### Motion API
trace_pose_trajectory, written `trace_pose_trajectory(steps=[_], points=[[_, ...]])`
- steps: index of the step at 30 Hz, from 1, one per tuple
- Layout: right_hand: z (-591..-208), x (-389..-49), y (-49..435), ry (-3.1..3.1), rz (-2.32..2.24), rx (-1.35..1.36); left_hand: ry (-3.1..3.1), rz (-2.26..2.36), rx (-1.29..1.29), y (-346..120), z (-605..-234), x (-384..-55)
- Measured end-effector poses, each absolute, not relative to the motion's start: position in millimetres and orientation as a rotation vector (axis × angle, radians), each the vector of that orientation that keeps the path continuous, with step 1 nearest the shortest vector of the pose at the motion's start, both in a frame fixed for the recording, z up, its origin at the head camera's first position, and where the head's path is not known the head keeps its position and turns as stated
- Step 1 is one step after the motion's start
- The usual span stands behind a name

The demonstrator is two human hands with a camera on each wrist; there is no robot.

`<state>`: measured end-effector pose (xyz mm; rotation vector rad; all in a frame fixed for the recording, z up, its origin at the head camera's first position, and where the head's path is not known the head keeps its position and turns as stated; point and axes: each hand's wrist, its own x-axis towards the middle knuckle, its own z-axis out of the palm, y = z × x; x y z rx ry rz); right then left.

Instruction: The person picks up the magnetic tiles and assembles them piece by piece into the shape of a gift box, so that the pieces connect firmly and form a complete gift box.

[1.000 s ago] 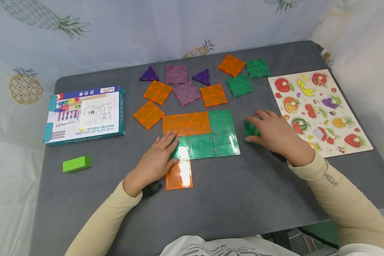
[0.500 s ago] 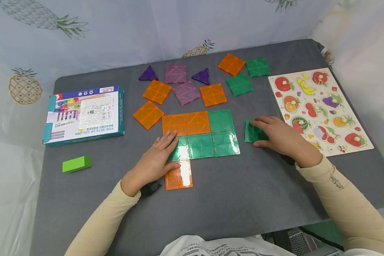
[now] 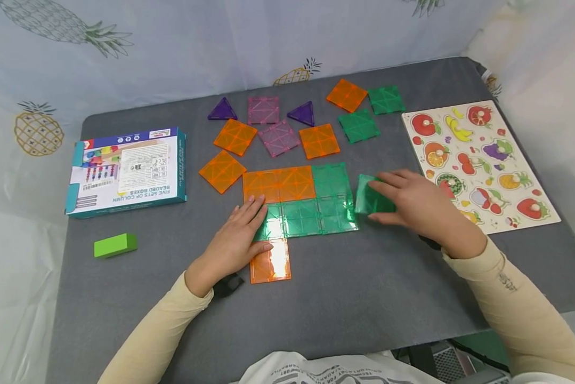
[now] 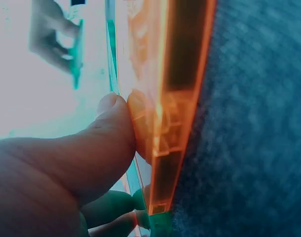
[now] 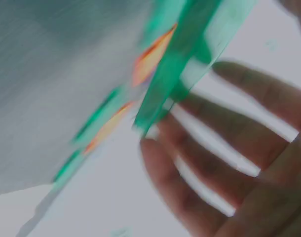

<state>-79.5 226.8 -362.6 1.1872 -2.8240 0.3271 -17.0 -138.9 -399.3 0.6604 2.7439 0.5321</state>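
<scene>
A flat layout of joined translucent magnetic tiles lies mid-table, with orange tiles and green tiles. My left hand rests on its left side, fingers extended over the left green tile. Its thumb touches the lower orange tile, also seen up close as an orange tile in the left wrist view. Just right of the layout, my right hand pinches a green square tile, which looks tilted. In the right wrist view, fingertips meet the edge of that green tile.
Loose orange, green and pink squares, such as a pink tile, lie behind the layout, with purple triangles. A fruit puzzle board lies at right. A beaded-boxes carton and a lime-green block are at left.
My right hand drew back slightly, then brought the green tile left and tilted it near the layout. The lower orange tile shifted slightly right; my left hand stayed in place.
</scene>
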Motion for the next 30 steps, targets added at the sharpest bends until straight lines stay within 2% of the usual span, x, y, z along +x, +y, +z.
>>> trace_pose_trajectory(steps=[4, 10, 16, 24, 30], points=[[-357.7, -57.9, 189.6, -2.666, 0.28, 1.472, 2.752, 0.532, 0.656, -138.7, -398.8, -16.2], [-374.3, -24.1, 138.1, -2.6, 0.034, 1.674, 2.758, 0.534, 0.674, -137.8, -398.7, -16.2], [-391.2, -15.6, 116.8, -2.605, -0.006, 1.695, 2.746, 0.554, 0.689, -137.5, -398.6, -18.0], [-393.4, -23.0, 118.7, -2.927, 0.114, 1.635, 2.715, 0.588, 0.701, -143.7, -396.3, -25.6], [-389.8, -25.2, 121.7, -2.962, 0.117, 1.607, 2.892, 0.716, 0.451, -163.3, -388.2, -57.9]])
